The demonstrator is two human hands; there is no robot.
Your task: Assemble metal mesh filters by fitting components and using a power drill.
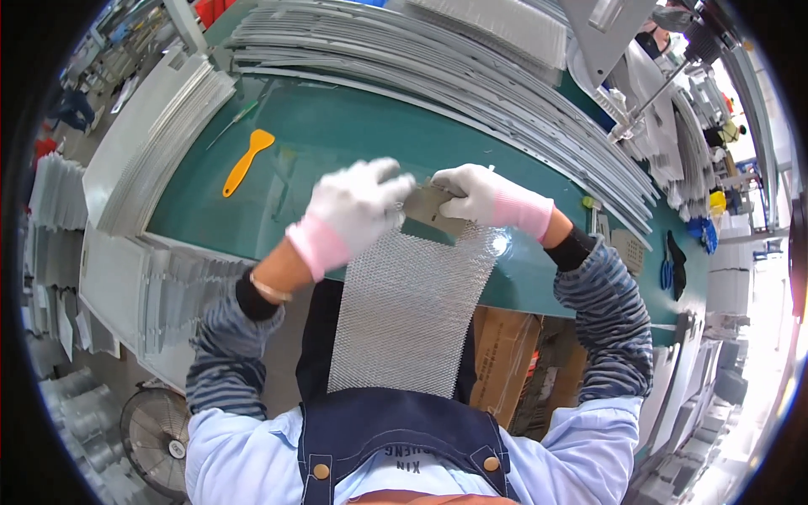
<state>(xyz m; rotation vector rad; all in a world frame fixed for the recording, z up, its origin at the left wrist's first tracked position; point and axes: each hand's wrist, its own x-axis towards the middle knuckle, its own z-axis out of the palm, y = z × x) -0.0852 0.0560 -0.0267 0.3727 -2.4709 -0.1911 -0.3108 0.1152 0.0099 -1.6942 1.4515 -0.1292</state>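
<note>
A silver expanded-metal mesh sheet (404,311) stretches from my lap up over the table's near edge, with a cut-out near its top. Beside that cut-out is a small grey metal plate (427,204). My right hand (481,195), in a white glove with a pink cuff, pinches the plate between thumb and fingers. My left hand (353,202), gloved alike, hovers at the mesh's upper left corner, fingers apart and appearing to hold nothing. Whether its fingertips touch the plate or mesh is unclear.
On the green table (311,118) lie a yellow scraper (248,163) and a thin green-handled tool (245,113). Long metal strips (370,50) are piled along the back. Stacked panels (160,143) stand left; blue-handled pliers (667,268) lie right. A fan (156,429) is lower left.
</note>
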